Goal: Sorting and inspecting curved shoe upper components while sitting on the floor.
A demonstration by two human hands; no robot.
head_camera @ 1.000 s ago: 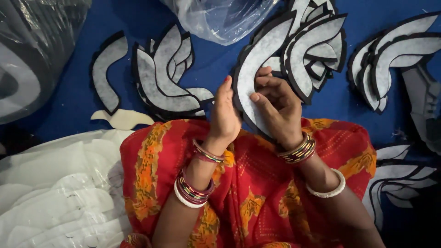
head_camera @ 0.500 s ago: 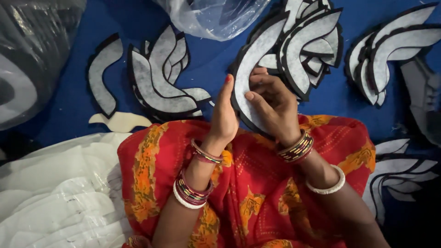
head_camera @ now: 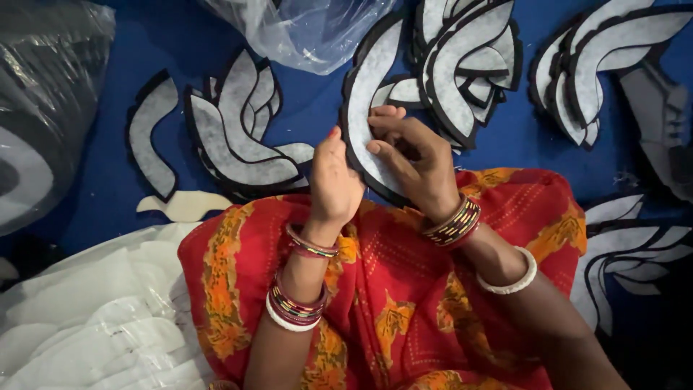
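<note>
Both hands hold one curved grey piece with a black edge (head_camera: 367,94) above my lap, which is covered in red and orange cloth (head_camera: 404,289). My left hand (head_camera: 333,180) grips its left rim, fingers up. On the lower middle of the piece, my right hand (head_camera: 415,162) pinches it with thumb and fingers. Bangles ring both wrists.
Stacks of the same grey, black-edged curved shapes lie on the blue floor: left (head_camera: 238,130), top middle (head_camera: 469,65), top right (head_camera: 599,72), lower right (head_camera: 635,253). A clear plastic bag (head_camera: 303,29) sits at the top, white plastic sheeting (head_camera: 86,310) lower left.
The view has shifted slightly; the hands keep hold of the curved piece, with the right fingers working a little lower along it.
</note>
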